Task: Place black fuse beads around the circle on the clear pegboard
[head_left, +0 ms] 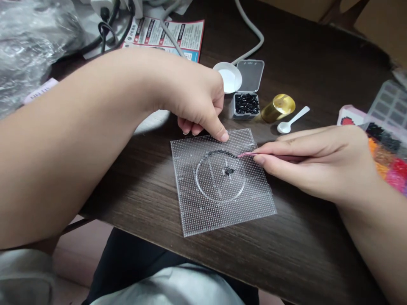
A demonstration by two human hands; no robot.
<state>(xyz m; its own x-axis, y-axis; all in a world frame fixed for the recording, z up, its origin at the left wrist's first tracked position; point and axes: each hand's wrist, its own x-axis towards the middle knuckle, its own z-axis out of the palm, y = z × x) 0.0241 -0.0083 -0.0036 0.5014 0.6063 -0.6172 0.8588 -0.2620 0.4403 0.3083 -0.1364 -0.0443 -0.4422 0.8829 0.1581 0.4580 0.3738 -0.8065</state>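
On the dark table lies a clear square pegboard with a round outline on it. Small black beads form an arc along the upper part of that circle, and a little pile of black beads sits inside it. My left hand reaches over the board's far edge, its thumb pressed on top and its other fingers curled by the edge. Pink tweezers are pinched in my right hand, their tips at the right end of the bead arc. Whether a bead is between the tips is too small to tell.
Behind the board stand an open box of black beads, a white dish, a gold cylinder and a white spoon. A tray of coloured beads is at right. Cables, a printed sheet and plastic wrap lie further back.
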